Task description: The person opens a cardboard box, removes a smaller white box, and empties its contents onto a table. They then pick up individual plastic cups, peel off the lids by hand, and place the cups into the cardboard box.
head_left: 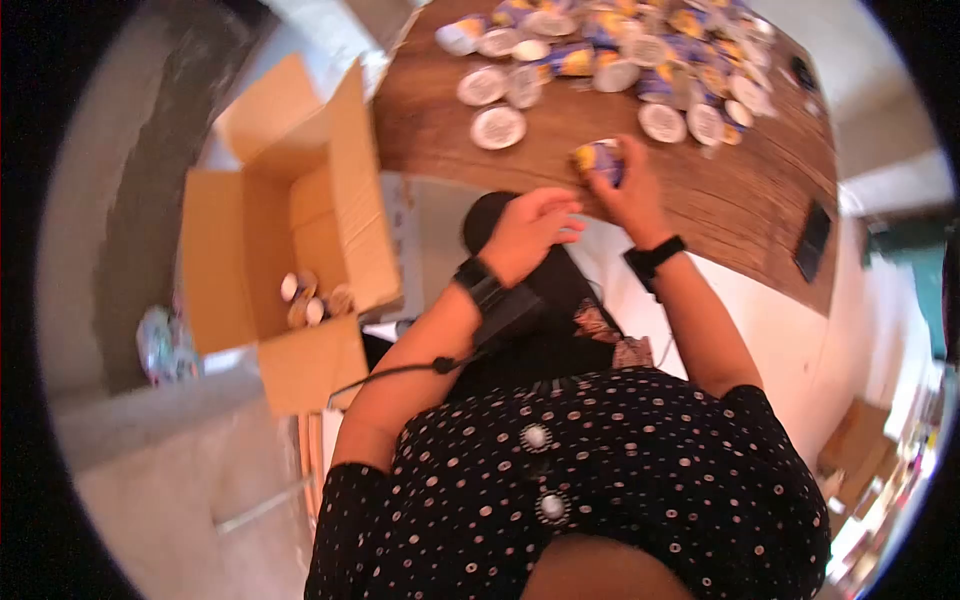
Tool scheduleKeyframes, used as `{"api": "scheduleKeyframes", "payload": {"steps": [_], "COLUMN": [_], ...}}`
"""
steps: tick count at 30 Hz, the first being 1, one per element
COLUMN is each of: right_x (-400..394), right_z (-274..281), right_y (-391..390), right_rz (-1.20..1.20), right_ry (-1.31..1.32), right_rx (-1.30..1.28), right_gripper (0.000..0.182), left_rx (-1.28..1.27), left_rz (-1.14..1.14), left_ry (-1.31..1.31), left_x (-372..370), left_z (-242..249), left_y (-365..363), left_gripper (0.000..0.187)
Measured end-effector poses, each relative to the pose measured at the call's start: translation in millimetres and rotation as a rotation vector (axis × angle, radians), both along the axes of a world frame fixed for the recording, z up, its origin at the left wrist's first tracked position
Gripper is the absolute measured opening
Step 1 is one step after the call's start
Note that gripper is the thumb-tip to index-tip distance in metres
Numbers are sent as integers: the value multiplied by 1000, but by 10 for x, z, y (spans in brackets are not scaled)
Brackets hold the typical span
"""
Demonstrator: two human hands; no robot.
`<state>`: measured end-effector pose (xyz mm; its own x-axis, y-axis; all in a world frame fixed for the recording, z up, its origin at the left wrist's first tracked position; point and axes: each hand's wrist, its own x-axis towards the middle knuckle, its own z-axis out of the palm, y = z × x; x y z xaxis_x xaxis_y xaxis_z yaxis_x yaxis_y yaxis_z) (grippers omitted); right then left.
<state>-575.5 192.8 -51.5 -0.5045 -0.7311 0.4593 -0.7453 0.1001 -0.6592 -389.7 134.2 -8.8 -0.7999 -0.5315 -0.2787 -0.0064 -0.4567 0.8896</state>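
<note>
Near the front edge of the wooden table, my right hand [637, 198] is wrapped round a small cup [600, 160] with a purple and yellow label. My left hand [532, 232] hovers beside it over my lap, fingers apart and loosely bent, holding nothing that I can see. Beyond both hands lies a pile of similar cups [645, 50], many tipped over with their white round ends showing. One loose cup [498, 128] sits at the near side of the pile.
To the left stands an open cardboard box [355, 200] with several cups [312, 300] at its bottom. A dark phone [813, 240] lies on the right part of the wooden table [720, 200]. Past the box, a clear plastic bag [165, 345] rests on the floor.
</note>
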Motion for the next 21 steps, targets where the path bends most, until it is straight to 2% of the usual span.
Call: {"api": "scheduleKeyframes", "payload": {"steps": [2,5,9,11,13,16,17,19,21], "right_x": [37,-48,-69,-129,-194,-173,-160,-131,-112], "right_z": [50,-76,-7,-91,-144,-71,-58,-45,-20], "right_y": [29,40,38,-1,-36,-43,-43,-36,-41], "right_rz": [-27,73,31,-11,17,8,22,17,47], "right_ry": [-125,-363,-438,-312,-354,44,37,86,13], "right_rx": [52,-43,-31,-131,-158,-109,-114,-61,-53], "right_gripper": [56,56,60,60,63,62,62,55,53], "left_rx": [-41,-62,-115,-200,-215,-245,-249,-576,-840], "left_rz": [11,28,29,9,20,43,57,137,201], "left_ry": [18,35,17,10,-6,-123,-131,-279,-386], "left_x": [40,62,126,199,324,658,815,1157,1484], "left_z": [-53,-58,-77,-50,5,201,208,257,497], "left_y": [16,39,86,128,138,83,60,35,99], "left_gripper": [27,26,24,23,22,21,21,19,14]}}
